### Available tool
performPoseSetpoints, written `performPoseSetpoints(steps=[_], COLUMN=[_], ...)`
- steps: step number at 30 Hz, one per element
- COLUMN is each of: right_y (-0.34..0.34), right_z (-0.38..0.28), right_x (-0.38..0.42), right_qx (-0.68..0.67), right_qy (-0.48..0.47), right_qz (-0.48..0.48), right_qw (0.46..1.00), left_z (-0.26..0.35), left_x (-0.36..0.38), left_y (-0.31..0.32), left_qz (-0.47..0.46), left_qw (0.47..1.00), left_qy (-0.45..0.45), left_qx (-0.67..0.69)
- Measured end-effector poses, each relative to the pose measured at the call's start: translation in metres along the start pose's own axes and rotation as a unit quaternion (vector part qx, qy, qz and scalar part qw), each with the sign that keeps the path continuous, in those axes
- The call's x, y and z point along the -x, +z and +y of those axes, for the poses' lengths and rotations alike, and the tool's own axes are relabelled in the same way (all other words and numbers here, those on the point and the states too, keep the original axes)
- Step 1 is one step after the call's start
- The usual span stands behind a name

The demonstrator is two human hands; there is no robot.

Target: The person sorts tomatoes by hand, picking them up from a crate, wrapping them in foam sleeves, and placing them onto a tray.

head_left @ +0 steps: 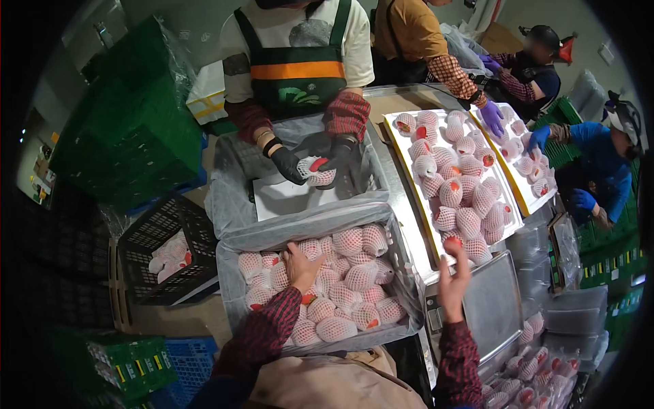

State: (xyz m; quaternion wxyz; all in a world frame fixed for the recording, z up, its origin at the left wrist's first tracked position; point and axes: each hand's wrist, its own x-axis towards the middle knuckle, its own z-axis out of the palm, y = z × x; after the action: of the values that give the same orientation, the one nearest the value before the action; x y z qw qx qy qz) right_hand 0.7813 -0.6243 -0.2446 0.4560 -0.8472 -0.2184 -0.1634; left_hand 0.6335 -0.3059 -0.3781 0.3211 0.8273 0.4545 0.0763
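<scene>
My left hand [303, 267] rests on red fruit in white foam nets [336, 328], its fingers spread over the top layer. The fruit fills a plastic-lined crate [228, 300] in front of me. My right hand [452, 285] is raised at the near end of a white tray [512, 221], thumb and fingers apart. Its fingertips overlap a netted fruit [450, 238] with a red patch showing. Below that hand lies a flat metal-rimmed plate [492, 310]. More netted fruit [469, 222] is heaped on the tray.
Across from me, a person in a green apron [296, 88] holds a netted fruit [317, 171] over a second lined crate [375, 178]. Other people work at the right beside another tray [535, 202]. A black basket [163, 252] stands left; clear packs of fruit [531, 382] lie lower right.
</scene>
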Motion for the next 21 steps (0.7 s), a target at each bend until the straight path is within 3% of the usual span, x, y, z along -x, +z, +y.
performPoseSetpoints(steps=[3, 4, 5, 6, 7, 9, 11, 13, 15, 17, 19, 21], right_y=[0.017, 0.031, 0.04, 0.048, 0.057, 0.073, 0.085, 0.087, 0.09, 0.092, 0.089, 0.085], right_z=[-0.056, -0.056, -0.075, -0.095, -0.107, -0.136, -0.163, -0.194, -0.196, -0.194, -0.188, -0.181], right_x=[0.028, 0.043, 0.048, 0.053, 0.061, 0.066, 0.068, 0.064, 0.067, 0.07, 0.067, 0.065], right_qx=[-0.064, -0.08, -0.126, -0.139, -0.157, -0.177, -0.191, -0.102, -0.084, -0.078, -0.089, -0.1], right_qy=[0.049, 0.048, 0.071, 0.06, 0.054, -0.01, -0.033, -0.12, -0.131, -0.114, -0.103, -0.09], right_qz=[-0.08, -0.092, -0.119, -0.139, -0.162, -0.196, -0.224, -0.219, -0.216, -0.154, -0.136, -0.116], right_qw=[0.994, 0.991, 0.982, 0.979, 0.973, 0.964, 0.955, 0.963, 0.964, 0.978, 0.981, 0.984], left_z=[-0.015, -0.014, -0.01, 0.012, 0.021, 0.033, 0.03, 0.029, 0.049, 0.056, 0.056, 0.059], left_x=[0.0, 0.006, 0.016, 0.033, 0.05, 0.073, 0.09, 0.102, 0.118, 0.131, 0.137, 0.141], left_y=[-0.016, -0.031, -0.048, -0.084, -0.105, -0.126, -0.121, -0.12, -0.132, -0.144, -0.142, -0.135], left_qz=[-0.015, -0.101, -0.183, -0.253, -0.251, -0.332, -0.317, -0.31, -0.291, -0.273, -0.281, -0.256], left_qw=[0.996, 0.957, 0.875, 0.813, 0.812, 0.666, 0.66, 0.609, 0.632, 0.686, 0.686, 0.751], left_qy=[0.036, 0.005, -0.028, -0.089, -0.091, -0.095, -0.098, -0.121, -0.07, -0.031, -0.018, 0.049], left_qx=[0.08, 0.271, 0.448, 0.516, 0.519, 0.662, 0.674, 0.72, 0.714, 0.674, 0.671, 0.606])
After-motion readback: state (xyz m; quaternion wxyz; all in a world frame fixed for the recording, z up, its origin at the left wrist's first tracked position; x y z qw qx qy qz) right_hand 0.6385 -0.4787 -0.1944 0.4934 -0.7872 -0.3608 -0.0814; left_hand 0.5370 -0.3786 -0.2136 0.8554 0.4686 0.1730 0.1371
